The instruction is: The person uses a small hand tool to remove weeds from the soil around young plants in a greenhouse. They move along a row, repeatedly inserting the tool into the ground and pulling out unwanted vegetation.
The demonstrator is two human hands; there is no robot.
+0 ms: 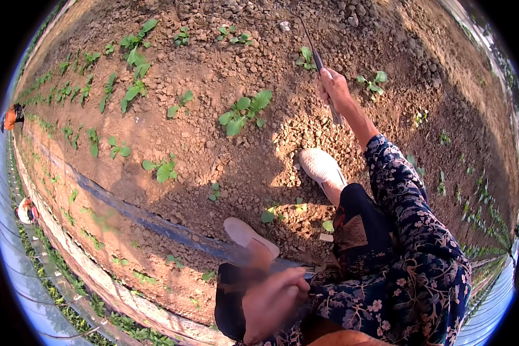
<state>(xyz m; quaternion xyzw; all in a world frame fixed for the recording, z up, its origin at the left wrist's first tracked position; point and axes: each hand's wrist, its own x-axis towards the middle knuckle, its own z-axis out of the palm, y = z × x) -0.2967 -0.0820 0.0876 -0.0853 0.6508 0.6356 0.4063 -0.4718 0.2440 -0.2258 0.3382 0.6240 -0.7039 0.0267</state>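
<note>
My right hand [335, 91] is closed around the handle of a long, thin hand tool [318, 58]. The tool's dark metal shaft points away over the soil, and its far end blurs into the clods, so I cannot tell the head's shape. Close to the tool stands a leafy seedling [306, 59], just left of the shaft. My left hand [274, 302] is low in front of my body, near my left knee. It is motion-blurred with curled fingers, and whether it holds something is hidden. A larger green seedling [245, 113] grows in the crumbly soil [207, 69] ahead.
My shoes, the right one [322, 166] and the left one [244, 233], stand among seedlings. A dark plastic strip or hose [147, 220] crosses the ground at left. Two people, one in orange [11, 117] and another [27, 211], are far left by the greenhouse film [15, 277].
</note>
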